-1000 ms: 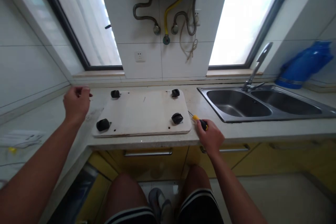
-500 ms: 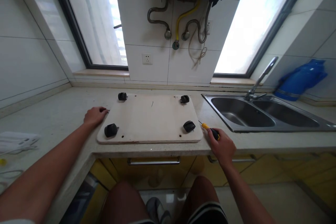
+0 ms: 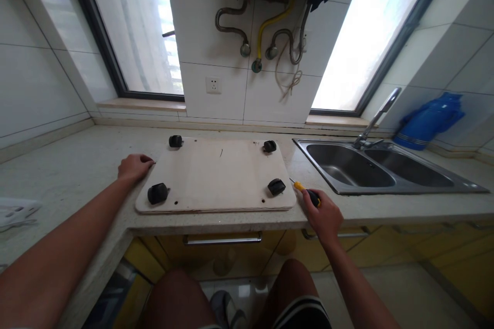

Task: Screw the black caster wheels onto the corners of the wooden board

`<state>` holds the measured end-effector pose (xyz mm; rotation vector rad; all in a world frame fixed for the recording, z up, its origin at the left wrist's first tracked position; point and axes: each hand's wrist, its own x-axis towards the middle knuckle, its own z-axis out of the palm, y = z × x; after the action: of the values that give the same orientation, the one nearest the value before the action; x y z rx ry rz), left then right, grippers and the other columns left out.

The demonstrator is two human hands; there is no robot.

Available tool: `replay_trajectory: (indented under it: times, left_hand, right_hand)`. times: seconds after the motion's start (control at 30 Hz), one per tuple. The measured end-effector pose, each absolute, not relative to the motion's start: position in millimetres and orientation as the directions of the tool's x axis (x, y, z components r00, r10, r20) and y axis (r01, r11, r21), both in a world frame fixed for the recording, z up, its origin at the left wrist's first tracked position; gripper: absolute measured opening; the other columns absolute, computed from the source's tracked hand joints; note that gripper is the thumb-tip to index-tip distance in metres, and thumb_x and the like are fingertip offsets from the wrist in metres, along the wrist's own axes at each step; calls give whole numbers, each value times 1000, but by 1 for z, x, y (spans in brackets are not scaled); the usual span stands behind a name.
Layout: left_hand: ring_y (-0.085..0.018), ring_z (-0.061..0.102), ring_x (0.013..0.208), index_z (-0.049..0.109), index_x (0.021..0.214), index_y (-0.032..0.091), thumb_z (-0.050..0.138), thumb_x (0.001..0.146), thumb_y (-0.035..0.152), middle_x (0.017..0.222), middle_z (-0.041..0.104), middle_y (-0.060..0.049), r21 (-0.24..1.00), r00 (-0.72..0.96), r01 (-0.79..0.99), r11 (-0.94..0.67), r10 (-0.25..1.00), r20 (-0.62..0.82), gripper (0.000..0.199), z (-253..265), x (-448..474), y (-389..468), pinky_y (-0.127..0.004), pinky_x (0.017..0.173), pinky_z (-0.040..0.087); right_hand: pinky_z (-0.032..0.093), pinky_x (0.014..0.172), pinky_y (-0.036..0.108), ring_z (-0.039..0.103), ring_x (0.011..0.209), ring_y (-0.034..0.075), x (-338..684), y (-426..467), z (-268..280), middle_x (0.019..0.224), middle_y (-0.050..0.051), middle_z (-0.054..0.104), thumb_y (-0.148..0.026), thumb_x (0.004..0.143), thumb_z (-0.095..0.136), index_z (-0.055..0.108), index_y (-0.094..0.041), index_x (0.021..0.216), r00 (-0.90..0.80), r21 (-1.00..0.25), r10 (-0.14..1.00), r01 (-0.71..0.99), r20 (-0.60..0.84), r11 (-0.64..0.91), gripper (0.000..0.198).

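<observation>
A white board lies flat on the countertop in front of me, with a black caster wheel near each corner, such as the near-left caster. Small dark holes show near its front edge. My right hand grips a screwdriver with a yellow and black handle; its tip points at the board's right edge. On the other side, my left hand rests on the counter by the board's left edge, fingers pinched together. Something tiny and dark shows at its fingertips, too small to name.
A double steel sink with a faucet is set into the counter on the right. Behind it leans a blue container. A white power strip lies far left. Metal hoses and a yellow pipe run down the back wall.
The view has shifted slightly, moving the board and sink a little leftward in the picture. Both hands keep nearly the same places beside the board, and the screwdriver stays in my right hand.
</observation>
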<state>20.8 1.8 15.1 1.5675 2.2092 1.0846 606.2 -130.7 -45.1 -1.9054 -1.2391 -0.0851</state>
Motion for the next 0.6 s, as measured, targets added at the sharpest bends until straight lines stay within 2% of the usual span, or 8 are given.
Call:
replay_trajectory:
  times: [0.1,0.2,0.27,0.33,0.37,0.43,0.5,0.6]
  left_hand:
    - [-28,70,88,61,64,23,80,78,52,57,53,2,761,-515,637,125,804,298,37,33,36,-10,-42,88,49]
    - [-23,70,89,69,79,21,78,83,48,71,68,1,839,-531,544,-17,767,360,29,57,64,-22,-39,87,54]
    - [-22,71,90,75,94,19,80,83,46,89,79,-4,870,-491,477,-125,783,382,30,73,92,-35,-37,86,59]
    - [-21,73,92,78,105,19,83,81,50,103,83,-7,892,-400,387,-235,828,392,39,87,125,-58,-36,85,62]
    - [-22,74,94,79,110,18,89,78,49,107,83,-9,916,-322,238,-323,863,388,45,92,143,-73,-36,86,63]
    - [-20,74,92,82,114,20,100,72,46,108,83,-9,919,-143,26,-394,908,393,53,102,179,-107,-34,86,64]
    - [-19,76,91,84,109,21,104,73,41,102,83,-8,917,-4,-77,-391,920,392,45,108,209,-141,-31,84,65]
    - [-21,80,94,86,106,23,103,79,37,100,84,-8,927,139,-159,-340,922,362,34,114,243,-179,-34,88,69]
  right_hand:
    - [33,72,37,71,83,31,606,-131,-46,99,17,85,-101,90,43,87,-19,103,516,-638,713,760,474,-126,94]
    - [39,77,40,72,88,33,608,-130,-43,103,20,84,-102,88,47,86,-16,103,547,-697,673,714,499,-64,95]
    - [45,83,42,73,94,35,608,-132,-40,105,21,83,-102,87,50,84,-14,104,589,-748,621,663,517,-6,96]
    - [50,88,44,74,96,34,606,-142,-37,104,21,83,-99,88,54,83,-12,105,645,-801,557,595,523,64,93]
    - [52,88,44,74,95,33,604,-150,-36,101,19,82,-97,89,56,82,-12,105,671,-823,529,560,521,100,90]
    - [54,83,42,74,89,30,596,-176,-36,95,15,81,-89,93,60,81,-13,103,708,-852,489,494,510,173,79]
    - [55,76,38,72,83,26,586,-211,-38,91,11,79,-79,96,67,81,-16,101,712,-861,485,434,508,265,65]
    - [56,73,37,73,82,25,576,-268,-39,91,8,78,-61,97,76,83,-20,98,646,-817,526,299,554,494,42]
